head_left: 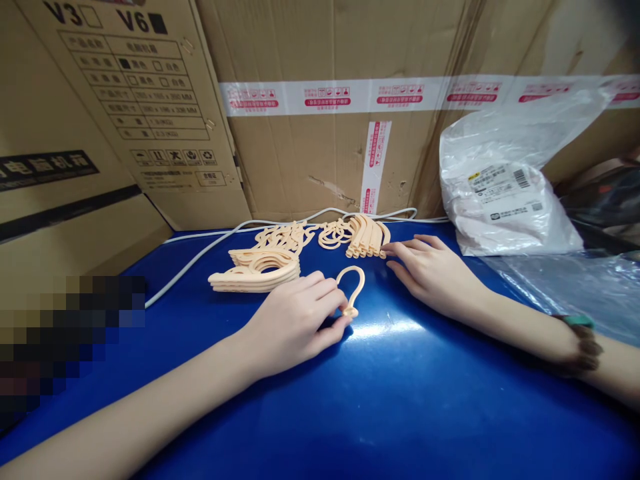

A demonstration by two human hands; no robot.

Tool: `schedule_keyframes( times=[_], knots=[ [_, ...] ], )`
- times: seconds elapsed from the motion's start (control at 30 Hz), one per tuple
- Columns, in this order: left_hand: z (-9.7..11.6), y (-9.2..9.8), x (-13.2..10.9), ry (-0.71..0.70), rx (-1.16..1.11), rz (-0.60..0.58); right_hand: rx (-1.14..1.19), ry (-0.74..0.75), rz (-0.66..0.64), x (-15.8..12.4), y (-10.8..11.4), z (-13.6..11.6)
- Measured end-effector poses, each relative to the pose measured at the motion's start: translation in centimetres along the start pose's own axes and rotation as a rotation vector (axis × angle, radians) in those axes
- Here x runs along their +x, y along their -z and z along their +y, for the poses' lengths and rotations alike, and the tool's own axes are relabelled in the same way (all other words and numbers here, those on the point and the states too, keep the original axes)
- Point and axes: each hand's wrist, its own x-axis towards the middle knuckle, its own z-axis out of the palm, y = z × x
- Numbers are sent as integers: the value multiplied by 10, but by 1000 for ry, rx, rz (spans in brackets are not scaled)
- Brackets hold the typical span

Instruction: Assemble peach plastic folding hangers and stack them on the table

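Observation:
My left hand (297,323) is closed over the table, pinching a beige plastic hanger hook (361,283) by its base between thumb and fingers. The hook's curve points up and away from me. My right hand (435,273) reaches to a row of curved beige hanger arms (367,237) at the back. Its fingers are stretched out and apart, and the fingertips are at the nearest arm's end; whether they touch it I cannot tell. Beyond my left hand lies a stack of flat beige hanger pieces (255,273), with a loose heap of hooks (285,235) behind.
Rounded beige pieces (333,235) lie between the heaps. A white cable (195,257) runs along the back of the blue table (380,413). Large cardboard boxes (310,153) wall off the back and left. A white plastic bag (505,200) and clear film (565,283) are at right.

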Motion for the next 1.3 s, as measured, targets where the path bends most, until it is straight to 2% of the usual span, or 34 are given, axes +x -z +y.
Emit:
schedule_keyframes(
  times=[0.17, 0.4, 0.5, 0.63, 0.67, 0.77, 0.87, 1.0, 1.13, 1.3],
  knots=[
    [0, 0, -1, 5, 9, 11, -3, 29, 64, 0, 8, -6],
    [0, 0, -1, -7, 12, 23, 76, 42, -6, -1, -5, 0],
    [0, 0, -1, -7, 22, 29, 122, 53, 39, -1, 4, -4],
    [-1, 0, -2, -7, 38, 50, 497, 239, 98, -3, 25, -15],
    [-1, 0, -2, -7, 41, 56, 530, 246, 133, -4, 29, -17],
    [-1, 0, -2, -3, 45, 64, 356, 190, 180, -2, 32, -15],
    [0, 1, -1, 1, 43, 68, 126, 191, 77, 0, 25, -7],
    [-1, 1, -1, -2, 49, 79, 65, 302, -31, 1, 17, -2],
    [-1, 1, -2, -6, 62, 112, 168, 344, -100, 0, 17, -7],
    [0, 2, -1, 6, 62, 145, 485, 331, -163, -4, 26, -25]
  ],
)
